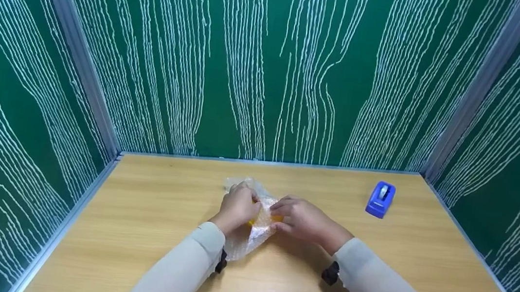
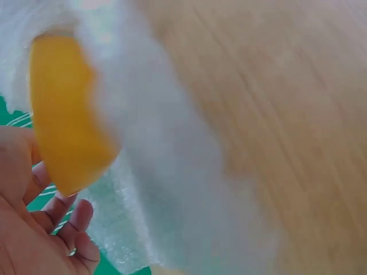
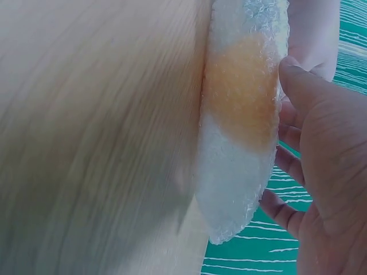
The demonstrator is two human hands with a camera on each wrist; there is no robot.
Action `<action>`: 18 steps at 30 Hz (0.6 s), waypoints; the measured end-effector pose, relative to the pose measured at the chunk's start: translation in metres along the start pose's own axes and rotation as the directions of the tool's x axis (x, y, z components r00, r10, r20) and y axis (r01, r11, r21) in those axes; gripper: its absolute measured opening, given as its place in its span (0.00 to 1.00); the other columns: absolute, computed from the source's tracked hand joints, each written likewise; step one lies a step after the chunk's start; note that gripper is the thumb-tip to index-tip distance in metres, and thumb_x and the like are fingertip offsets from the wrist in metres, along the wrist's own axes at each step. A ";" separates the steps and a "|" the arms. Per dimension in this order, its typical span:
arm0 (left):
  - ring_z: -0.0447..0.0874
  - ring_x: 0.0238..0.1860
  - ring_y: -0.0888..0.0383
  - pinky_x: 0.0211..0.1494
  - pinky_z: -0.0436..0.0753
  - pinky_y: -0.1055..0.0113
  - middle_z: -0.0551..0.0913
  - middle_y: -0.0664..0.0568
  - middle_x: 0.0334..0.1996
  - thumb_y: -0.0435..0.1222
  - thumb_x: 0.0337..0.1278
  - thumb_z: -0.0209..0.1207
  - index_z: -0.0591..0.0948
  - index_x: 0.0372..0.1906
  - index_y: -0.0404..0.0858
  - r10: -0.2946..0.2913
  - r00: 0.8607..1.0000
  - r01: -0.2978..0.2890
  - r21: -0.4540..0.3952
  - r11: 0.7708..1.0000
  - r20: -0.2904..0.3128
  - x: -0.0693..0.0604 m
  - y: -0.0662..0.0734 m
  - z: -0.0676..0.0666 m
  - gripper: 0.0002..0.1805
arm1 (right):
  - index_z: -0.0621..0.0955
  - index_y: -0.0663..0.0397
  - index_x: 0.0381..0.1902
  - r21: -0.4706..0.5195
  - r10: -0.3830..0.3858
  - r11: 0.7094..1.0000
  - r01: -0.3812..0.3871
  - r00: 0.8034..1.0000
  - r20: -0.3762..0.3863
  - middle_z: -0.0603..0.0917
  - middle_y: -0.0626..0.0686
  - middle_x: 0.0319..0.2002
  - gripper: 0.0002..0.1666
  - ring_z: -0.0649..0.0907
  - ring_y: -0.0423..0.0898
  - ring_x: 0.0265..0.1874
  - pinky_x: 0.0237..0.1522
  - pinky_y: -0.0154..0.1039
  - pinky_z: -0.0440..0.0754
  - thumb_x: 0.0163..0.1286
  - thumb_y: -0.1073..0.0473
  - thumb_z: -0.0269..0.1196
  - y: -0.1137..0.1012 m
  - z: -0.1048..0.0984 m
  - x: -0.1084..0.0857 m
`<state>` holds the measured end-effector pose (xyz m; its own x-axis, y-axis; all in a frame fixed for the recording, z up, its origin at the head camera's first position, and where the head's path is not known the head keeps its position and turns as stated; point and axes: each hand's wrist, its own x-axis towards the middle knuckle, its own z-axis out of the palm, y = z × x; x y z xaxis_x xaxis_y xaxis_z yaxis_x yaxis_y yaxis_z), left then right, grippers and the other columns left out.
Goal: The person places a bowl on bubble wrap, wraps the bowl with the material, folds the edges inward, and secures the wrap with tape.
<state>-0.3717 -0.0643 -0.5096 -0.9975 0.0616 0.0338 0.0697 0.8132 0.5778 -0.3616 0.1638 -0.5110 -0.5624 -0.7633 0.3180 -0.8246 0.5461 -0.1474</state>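
Observation:
A sheet of clear bubble wrap (image 1: 260, 231) is folded around a smooth yellow object with a rounded outline, whose kind I cannot tell. The left hand (image 1: 238, 206) holds the object by its outer edge. In the left wrist view the yellow object (image 2: 69, 114) sticks out bare from the wrap, with the fingertips (image 2: 83, 215) curled beside it. From the other side, the right hand (image 1: 303, 218) grips the wrapped bundle. Its thumb (image 3: 295, 71) lies along the wrap's edge in the right wrist view, and the object shows orange through the bubbles.
A blue tape dispenser (image 1: 380, 200) stands at the right rear of the wooden table (image 1: 160, 203). Green panels (image 1: 230, 64) with white wavy lines close off the back and both sides, joined by grey posts.

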 end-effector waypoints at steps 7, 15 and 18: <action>0.82 0.62 0.47 0.81 0.83 0.51 0.84 0.49 0.58 0.41 0.76 0.72 0.93 0.47 0.42 0.034 0.999 -0.034 -0.027 0.999 0.000 -0.001 -0.005 -0.024 0.07 | 0.94 0.55 0.57 0.005 0.051 0.999 -0.051 0.998 0.046 0.93 0.55 0.64 0.18 0.89 0.57 0.66 0.74 0.55 0.88 0.80 0.49 0.75 -0.002 -0.004 -0.001; 0.79 0.71 0.45 0.86 0.79 0.47 0.81 0.47 0.71 0.38 0.78 0.69 0.87 0.69 0.43 -0.059 0.998 0.059 -0.043 0.997 -0.009 0.007 -0.042 -0.042 0.20 | 0.93 0.54 0.58 0.031 0.105 0.994 -0.108 0.991 0.085 0.93 0.52 0.65 0.20 0.89 0.55 0.68 0.77 0.55 0.85 0.80 0.46 0.75 -0.003 -0.004 0.001; 0.78 0.77 0.43 0.86 0.77 0.45 0.79 0.43 0.78 0.38 0.80 0.69 0.83 0.75 0.42 -0.077 0.997 0.075 -0.063 0.995 -0.025 0.012 -0.054 -0.043 0.25 | 0.93 0.53 0.59 0.043 0.115 0.992 -0.119 0.989 0.090 0.93 0.52 0.65 0.21 0.89 0.55 0.68 0.77 0.55 0.85 0.80 0.46 0.75 -0.004 -0.004 0.001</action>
<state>-0.3874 -0.1326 -0.5051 -0.9998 -0.0153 0.0094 -0.0060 0.7771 0.6293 -0.3587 0.1620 -0.5063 -0.6567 -0.7234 0.2133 -0.7535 0.6179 -0.2245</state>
